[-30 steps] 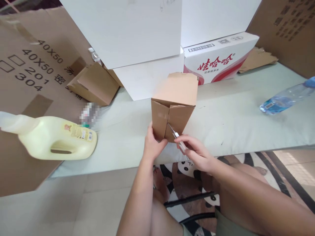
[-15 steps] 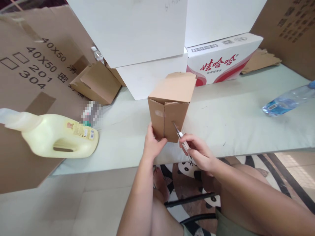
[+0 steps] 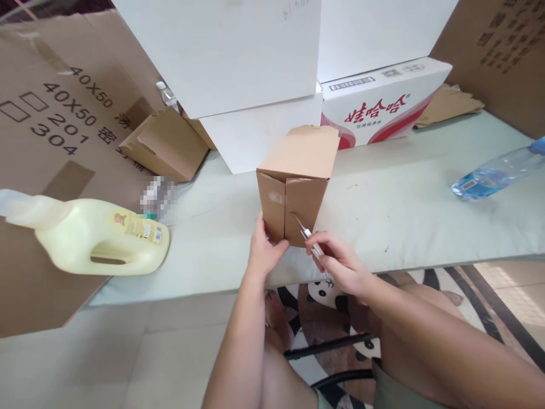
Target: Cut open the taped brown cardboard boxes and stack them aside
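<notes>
A small brown cardboard box (image 3: 293, 162) stands on the table close to its front edge, with a seam between two flaps facing me. My left hand (image 3: 267, 250) grips its lower left corner, thumb across the front and fingers along the side. In my right hand (image 3: 336, 258) is a slim utility knife (image 3: 312, 243) with a pale handle and a thin metal blade. The blade's tip points up and left at the right flap, just right of the seam. Whether the tip touches the cardboard or pierces it I cannot tell.
White cartons (image 3: 255, 133) and a red-and-white water carton (image 3: 383, 111) stand behind. At left are a yellow detergent bottle (image 3: 72, 236) and another brown box (image 3: 170, 145). A plastic water bottle (image 3: 489, 179) lies at right. The pale table (image 3: 426, 216) ends before my knees.
The knife and my right hand have shifted slightly left, bringing the tip nearer the seam. My left hand and the box stay almost in place.
</notes>
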Available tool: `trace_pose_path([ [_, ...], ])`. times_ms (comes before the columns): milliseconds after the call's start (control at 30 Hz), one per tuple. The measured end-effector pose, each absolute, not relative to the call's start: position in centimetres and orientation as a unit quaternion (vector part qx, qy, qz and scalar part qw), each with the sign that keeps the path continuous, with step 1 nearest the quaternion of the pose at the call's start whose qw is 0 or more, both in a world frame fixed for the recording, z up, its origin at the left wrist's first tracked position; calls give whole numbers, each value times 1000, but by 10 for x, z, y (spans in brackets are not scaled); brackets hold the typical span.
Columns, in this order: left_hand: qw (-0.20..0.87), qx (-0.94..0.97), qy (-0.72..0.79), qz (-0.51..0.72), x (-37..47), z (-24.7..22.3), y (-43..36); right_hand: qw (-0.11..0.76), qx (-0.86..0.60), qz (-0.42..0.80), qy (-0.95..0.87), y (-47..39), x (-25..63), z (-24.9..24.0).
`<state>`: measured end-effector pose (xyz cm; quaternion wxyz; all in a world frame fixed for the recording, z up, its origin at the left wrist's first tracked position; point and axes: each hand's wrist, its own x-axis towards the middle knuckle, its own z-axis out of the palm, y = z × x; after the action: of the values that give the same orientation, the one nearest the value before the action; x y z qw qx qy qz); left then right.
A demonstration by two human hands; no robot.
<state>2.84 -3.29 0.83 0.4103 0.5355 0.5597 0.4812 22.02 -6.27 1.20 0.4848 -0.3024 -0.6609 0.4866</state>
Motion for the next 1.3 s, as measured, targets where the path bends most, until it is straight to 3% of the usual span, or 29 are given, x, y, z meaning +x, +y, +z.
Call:
trace_pose_path([
  [1300,418,533,547,492,27,8,-33,538,-304,380,-688,-62,221,12],
])
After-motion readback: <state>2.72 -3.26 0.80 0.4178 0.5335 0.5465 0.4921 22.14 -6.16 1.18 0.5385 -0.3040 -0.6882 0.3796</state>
